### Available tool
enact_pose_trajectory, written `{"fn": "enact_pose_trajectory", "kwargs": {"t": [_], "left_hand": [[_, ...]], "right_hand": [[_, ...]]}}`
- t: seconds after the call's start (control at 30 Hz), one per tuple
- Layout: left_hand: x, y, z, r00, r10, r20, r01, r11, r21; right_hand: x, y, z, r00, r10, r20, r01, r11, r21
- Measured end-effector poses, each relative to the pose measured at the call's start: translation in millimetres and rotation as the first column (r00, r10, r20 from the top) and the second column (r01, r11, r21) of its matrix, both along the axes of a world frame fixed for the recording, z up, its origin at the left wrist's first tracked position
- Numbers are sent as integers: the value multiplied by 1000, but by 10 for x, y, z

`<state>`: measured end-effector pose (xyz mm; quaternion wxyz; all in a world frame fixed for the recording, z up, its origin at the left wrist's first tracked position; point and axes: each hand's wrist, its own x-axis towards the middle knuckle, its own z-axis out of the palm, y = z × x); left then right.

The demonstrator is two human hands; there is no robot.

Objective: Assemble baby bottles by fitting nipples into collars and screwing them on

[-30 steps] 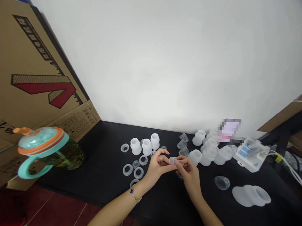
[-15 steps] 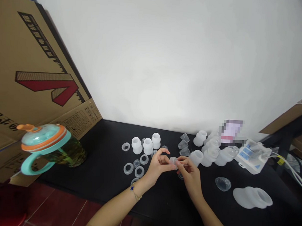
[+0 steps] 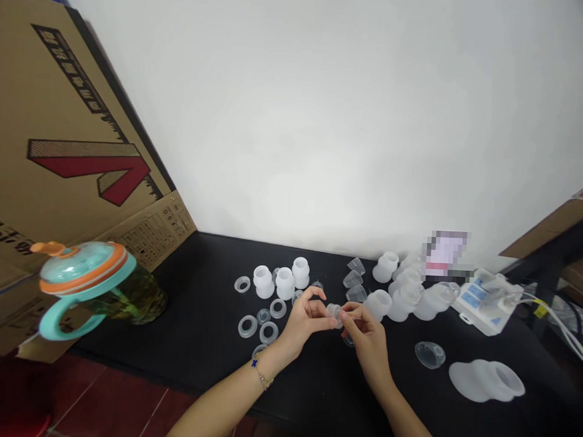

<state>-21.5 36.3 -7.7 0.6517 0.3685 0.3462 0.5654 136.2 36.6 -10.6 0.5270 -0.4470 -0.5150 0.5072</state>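
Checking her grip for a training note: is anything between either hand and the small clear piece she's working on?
Nothing visible. The left hand and right hand both pinch the small clear piece directly at their fingertips, above the black mat. The loose rings lie to the left, apart from it.

A teal jug point(image 3: 100, 287) with orange-rimmed lid is noted on the black table point(image 3: 199, 343). White and clear plastic parts point(image 3: 283, 282) are scattered beside a brown cardboard box point(image 3: 58, 137) printed red.

Thin bracelet point(image 3: 261, 374), blue charm
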Motion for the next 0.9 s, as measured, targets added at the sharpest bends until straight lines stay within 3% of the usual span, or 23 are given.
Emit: {"fn": "enact_pose_trajectory", "kwargs": {"t": [0.9], "left_hand": [[-23,28,-63,999,-47,19,46,998,49]], "right_hand": [[-6,-9,44,999,21,-30,-20,1000,7]]}}
